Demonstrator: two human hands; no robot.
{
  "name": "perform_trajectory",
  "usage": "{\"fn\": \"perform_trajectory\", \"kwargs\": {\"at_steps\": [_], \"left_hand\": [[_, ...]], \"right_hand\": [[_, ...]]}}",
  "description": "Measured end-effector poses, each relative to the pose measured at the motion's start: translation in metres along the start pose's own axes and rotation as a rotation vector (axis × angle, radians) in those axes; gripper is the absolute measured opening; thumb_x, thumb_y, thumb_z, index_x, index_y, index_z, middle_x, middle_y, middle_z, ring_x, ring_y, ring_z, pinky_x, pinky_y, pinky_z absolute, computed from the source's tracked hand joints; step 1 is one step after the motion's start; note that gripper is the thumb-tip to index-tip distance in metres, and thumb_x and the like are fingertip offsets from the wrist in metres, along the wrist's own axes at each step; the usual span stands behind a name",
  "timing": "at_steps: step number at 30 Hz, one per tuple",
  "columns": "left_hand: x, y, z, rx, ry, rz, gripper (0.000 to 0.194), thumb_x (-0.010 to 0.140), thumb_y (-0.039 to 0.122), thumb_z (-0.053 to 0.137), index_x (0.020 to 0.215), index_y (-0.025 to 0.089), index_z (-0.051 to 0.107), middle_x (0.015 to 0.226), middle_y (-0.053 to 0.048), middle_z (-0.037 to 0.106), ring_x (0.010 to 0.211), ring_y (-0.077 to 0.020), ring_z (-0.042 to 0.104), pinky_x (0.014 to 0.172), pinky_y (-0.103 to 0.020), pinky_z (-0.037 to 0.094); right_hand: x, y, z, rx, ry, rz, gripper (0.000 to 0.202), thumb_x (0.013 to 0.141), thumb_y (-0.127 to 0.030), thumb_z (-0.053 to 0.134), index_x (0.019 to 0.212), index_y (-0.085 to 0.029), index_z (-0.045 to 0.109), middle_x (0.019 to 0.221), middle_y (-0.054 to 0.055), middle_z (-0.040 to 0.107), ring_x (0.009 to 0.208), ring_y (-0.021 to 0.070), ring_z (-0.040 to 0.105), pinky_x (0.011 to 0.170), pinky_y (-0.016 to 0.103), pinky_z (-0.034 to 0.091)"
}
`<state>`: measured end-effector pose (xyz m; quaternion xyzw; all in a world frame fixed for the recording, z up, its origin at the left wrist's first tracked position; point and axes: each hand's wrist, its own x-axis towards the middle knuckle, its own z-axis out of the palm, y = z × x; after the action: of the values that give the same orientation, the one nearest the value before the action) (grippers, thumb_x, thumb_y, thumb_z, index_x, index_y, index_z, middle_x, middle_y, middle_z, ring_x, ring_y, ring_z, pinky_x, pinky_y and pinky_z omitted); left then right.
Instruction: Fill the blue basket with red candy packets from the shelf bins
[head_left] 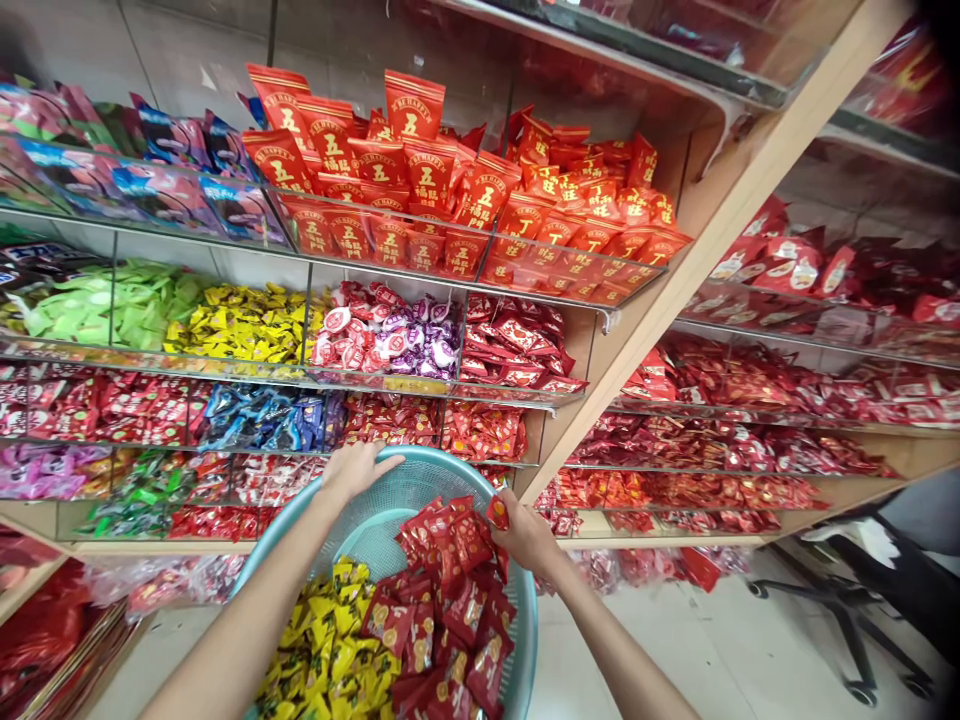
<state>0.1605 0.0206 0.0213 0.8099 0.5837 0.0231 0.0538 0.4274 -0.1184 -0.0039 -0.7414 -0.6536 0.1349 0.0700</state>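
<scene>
teal basket [529,640] cut off below; left hand [351,470] clasps rim [442,459], grip partly hidden; right hand [525,535] pinches packet [496,512]

Our slim, smooth, bare left wrist [327,503] runs into a narrow bare left hand [351,472] just beyond it, with a tapering thumb [389,465]. Nearer than that wrist, our uncovered left forearm [262,595] thickens gradually. To the wrist's right are our bare right hand [523,534] and similarly slender, uncovered right forearm [604,635].

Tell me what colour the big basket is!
The basket is teal, a greenish blue. The head view shows it best.
</scene>
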Motion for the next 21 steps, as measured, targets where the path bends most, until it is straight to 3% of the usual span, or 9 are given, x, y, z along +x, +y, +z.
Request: {"fn": "perform_trajectory", "kwargs": {"at_steps": [6,10,15,21], "left_hand": [[0.0,0.0,0.001,-0.011,0.005,-0.005,0.07,0.073,0.071,0.019,0.1,0.022,0.06,0.088,-0.012,0.065,0.085,-0.0255,0.059,0.074,-0.033,0.04],[0.001,-0.001,0.002,0.001,0.003,-0.006,0.07,0.072,0.071,0.019,0.1,0.022,0.06,0.087,-0.012,0.065,0.084,-0.0257,0.059,0.072,-0.032,0.041],[0.001,-0.001,0.003,0.002,0.021,-0.002,0.07,0.072,0.072,0.017,0.098,0.023,0.061,0.085,-0.011,0.065,0.083,-0.0256,0.06,0.07,-0.032,0.041],[0.001,-0.002,0.004,0.003,0.027,0.022,0.072,0.072,0.072,0.014,0.095,0.023,0.061,0.084,-0.012,0.066,0.081,-0.0259,0.06,0.07,-0.033,0.041]], "right_hand": [[0.004,-0.006,-0.016,-0.097,0.042,0.004,0.035,0.072,-0.028,0.05,0.104,-0.022,0.039,0.082,0.004,0.06,0.077,0.0203,0.056,0.056,0.024,0.026],[0.008,-0.021,-0.031,-0.162,0.047,0.027,0.035,0.074,-0.031,0.048,0.106,-0.019,0.039,0.083,0.007,0.061,0.077,0.0231,0.058,0.058,0.026,0.029],[0.015,-0.043,-0.02,-0.146,0.049,0.011,0.037,0.074,-0.028,0.05,0.107,-0.018,0.039,0.084,0.008,0.062,0.078,0.0228,0.059,0.059,0.026,0.03],[0.017,-0.044,-0.017,-0.035,0.048,-0.011,0.036,0.074,-0.041,0.051,0.102,-0.021,0.041,0.08,0.005,0.062,0.077,0.0216,0.058,0.056,0.025,0.027]]}}
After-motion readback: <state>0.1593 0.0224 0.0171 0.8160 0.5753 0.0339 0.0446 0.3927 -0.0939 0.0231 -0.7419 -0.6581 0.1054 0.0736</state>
